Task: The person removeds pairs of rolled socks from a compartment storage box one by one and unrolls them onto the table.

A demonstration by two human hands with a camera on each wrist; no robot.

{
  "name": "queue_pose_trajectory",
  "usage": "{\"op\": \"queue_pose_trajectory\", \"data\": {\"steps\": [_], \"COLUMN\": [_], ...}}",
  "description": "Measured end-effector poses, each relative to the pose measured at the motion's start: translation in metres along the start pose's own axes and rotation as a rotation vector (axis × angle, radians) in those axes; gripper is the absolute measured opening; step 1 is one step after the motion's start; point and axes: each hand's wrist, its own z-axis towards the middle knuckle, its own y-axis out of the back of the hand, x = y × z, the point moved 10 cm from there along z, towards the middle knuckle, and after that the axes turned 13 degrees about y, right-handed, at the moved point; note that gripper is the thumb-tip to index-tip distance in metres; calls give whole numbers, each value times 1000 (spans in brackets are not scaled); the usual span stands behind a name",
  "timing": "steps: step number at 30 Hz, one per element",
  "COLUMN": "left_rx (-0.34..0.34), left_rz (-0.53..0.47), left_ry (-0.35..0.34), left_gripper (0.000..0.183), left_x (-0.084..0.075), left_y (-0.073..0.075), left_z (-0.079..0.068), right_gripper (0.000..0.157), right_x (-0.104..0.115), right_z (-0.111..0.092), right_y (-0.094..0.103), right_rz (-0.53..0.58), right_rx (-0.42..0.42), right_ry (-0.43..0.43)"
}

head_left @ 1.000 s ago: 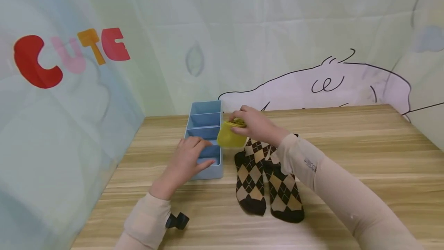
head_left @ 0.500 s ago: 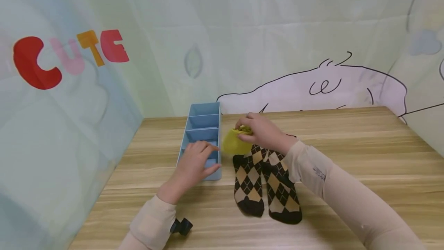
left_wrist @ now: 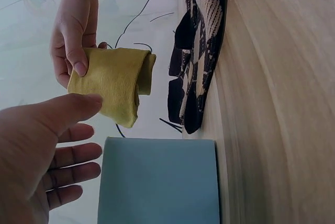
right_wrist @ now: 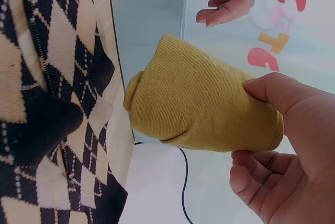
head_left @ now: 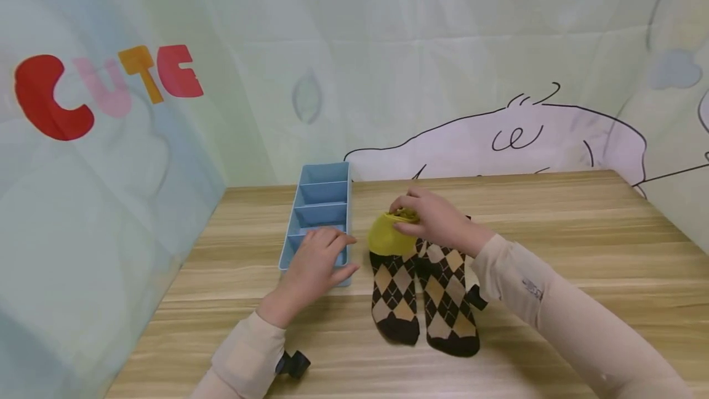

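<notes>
My right hand (head_left: 437, 221) pinches a folded yellow sock (head_left: 389, 237) between thumb and fingers, holding it up above the table. The ribbed knit of the sock (right_wrist: 199, 98) fills the middle of the right wrist view, its far end rolled over. Over the near end of a light blue divided box (head_left: 348, 202) hovers my left hand (head_left: 311, 263), fingers spread and holding nothing. In the left wrist view, the left thumb (left_wrist: 78, 108) overlaps the yellow sock. Two argyle socks (head_left: 394, 294) in black, tan and beige lie flat to the right of the box, partly hidden behind the yellow one.
The wood-grain table (head_left: 576, 251) stretches to the right and front. A printed cloth backdrop (head_left: 266, 79) rises behind it and along the left side. Black camera mounts (head_left: 293, 363) stick out from both wrists.
The right hand has carried the yellow sock rightward and slightly nearer, away from the box and over the argyle socks. The left hand has shifted a little to the right.
</notes>
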Motion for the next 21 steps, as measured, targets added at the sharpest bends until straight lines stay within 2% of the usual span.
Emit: {"op": "queue_pose_trajectory", "data": {"steps": [13,21], "left_rx": [14,40], "left_rz": [-12,-33], "left_ry": [-27,-40], "left_gripper": [38,36], "left_x": [-11,-23], "left_y": [-7,-15], "left_z": [0,1], "right_gripper": [30,27], "right_x": [-3,-3], "right_z": [-22,-38], "right_y": [4,7], "right_rz": [39,19], "right_rx": [-11,-38], "right_ry": [2,27]}}
